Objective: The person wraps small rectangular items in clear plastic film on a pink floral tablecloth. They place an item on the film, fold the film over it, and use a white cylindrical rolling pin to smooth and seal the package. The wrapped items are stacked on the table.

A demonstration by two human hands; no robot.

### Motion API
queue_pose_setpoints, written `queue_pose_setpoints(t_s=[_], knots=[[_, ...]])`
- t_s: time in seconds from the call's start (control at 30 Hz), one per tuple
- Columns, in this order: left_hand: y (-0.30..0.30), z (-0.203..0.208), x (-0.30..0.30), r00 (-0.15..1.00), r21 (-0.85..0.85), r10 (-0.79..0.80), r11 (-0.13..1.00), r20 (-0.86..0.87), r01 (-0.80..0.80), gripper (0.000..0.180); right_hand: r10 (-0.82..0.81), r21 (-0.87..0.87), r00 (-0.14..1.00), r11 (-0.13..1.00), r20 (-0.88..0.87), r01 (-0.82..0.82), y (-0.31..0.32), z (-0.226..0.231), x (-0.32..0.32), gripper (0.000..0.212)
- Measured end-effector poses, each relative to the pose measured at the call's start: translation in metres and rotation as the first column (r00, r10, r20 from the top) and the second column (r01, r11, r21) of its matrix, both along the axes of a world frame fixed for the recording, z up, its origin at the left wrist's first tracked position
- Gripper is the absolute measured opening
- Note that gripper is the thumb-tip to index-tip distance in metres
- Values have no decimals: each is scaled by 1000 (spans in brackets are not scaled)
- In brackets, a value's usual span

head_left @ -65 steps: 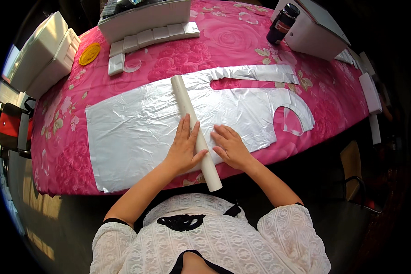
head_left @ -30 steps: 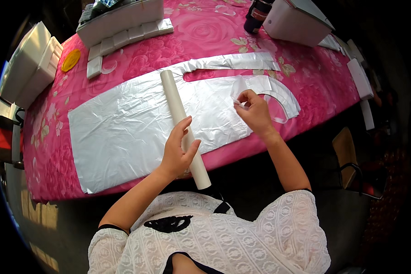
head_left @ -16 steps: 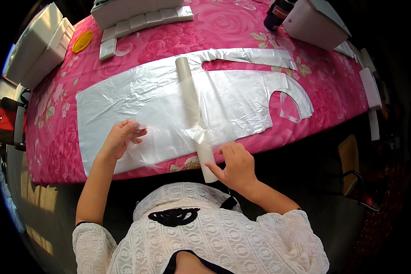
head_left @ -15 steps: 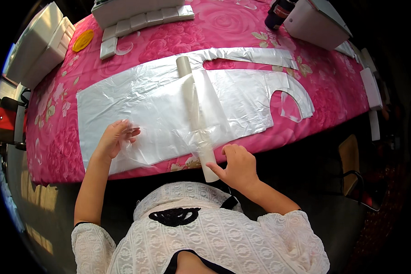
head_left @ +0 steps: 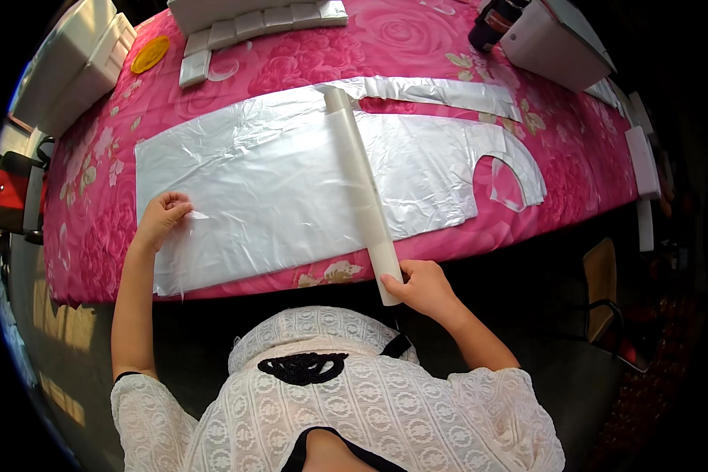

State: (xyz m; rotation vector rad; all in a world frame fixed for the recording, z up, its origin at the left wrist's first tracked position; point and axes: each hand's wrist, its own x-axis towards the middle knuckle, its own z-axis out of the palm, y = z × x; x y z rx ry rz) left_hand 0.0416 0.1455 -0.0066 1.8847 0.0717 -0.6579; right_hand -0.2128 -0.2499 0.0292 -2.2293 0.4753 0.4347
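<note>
Tube (head_left: 363,179) lying slantwise over the silvery sheet (head_left: 425,167), clear film (head_left: 283,193) spread from it to the left.
Right hand (head_left: 423,288) is clamped on the tube's near end, which juts past the near edge of the surface (head_left: 291,60); left hand (head_left: 165,217) has its fingertips together, pinching the film's left end. An uneven pull from the left could skew or tear the film; a loose right grip might let the tube roll. Some right fingers are hidden, the film's outline blurs into the silver, and the far white box (head_left: 236,12) is cut off.
</note>
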Motion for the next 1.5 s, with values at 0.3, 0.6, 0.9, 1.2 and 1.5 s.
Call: queue_pose_setpoints(t_s=[0.3,0.6,0.9,1.2,1.5], knots=[[-156,41,-65,388,423,-450,892,804,158,37,-11,41,1000,999,-8,11,-2,-2,-2,41],[-247,-20,-106,369,492,-601,797,709,352,70,38,75,998,997,-41,-35,-15,-2,1,44],[-249,-21,-99,325,650,-728,686,604,327,82,183,-85,977,981,107,-174,-29,-2,121,60],[-249,-19,-99,337,639,-738,674,584,370,84,-372,858,928,482,16,178,-44,-40,256,35],[-247,-17,-99,359,660,-751,659,554,361,86,-775,998,631,-5,-46,67,-163,-22,293,43]])
